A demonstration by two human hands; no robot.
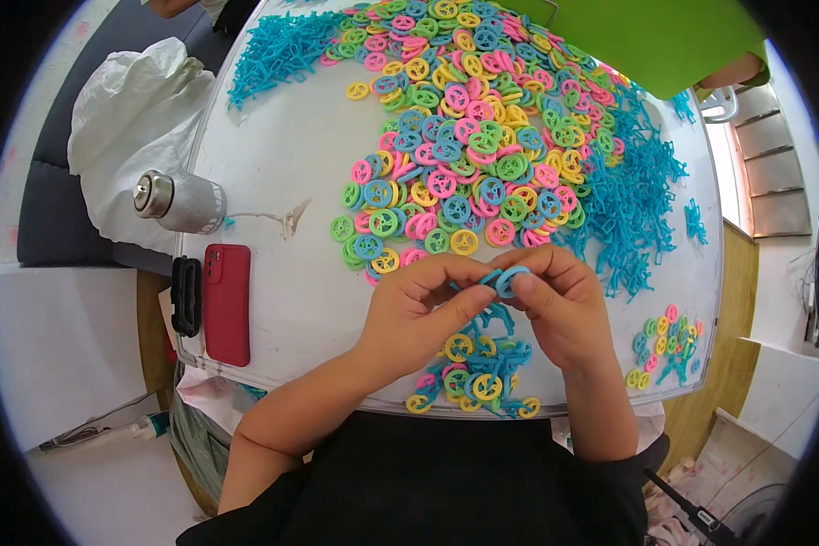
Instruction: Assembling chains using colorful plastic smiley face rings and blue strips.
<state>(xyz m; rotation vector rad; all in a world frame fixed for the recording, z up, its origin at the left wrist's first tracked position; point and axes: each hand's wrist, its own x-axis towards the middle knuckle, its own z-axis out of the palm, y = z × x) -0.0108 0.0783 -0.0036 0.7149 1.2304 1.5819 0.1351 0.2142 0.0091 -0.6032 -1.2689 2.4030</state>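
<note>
At the table's near side, my left hand [423, 309] pinches a teal plastic frame piece [490, 277], mostly covered by the fingers. My right hand [560, 298] closes thumb and finger on a light-blue toy wheel [511, 280], which meets that piece between both hands. Just below lies a small pile of teal frames with yellow, pink and green wheels [488, 387], some of them seemingly joined. Beyond my hands spreads a big heap of spoked plastic wheels [464, 164] in pink, yellow, green and blue.
Loose teal frame pieces [632, 200] heap at the right, more [278, 53] at far left. A smaller wheel cluster [669, 337] lies near right. A red phone [227, 305], black case [187, 296] and metal flask [182, 200] line the left edge. Someone in green [655, 36] is opposite.
</note>
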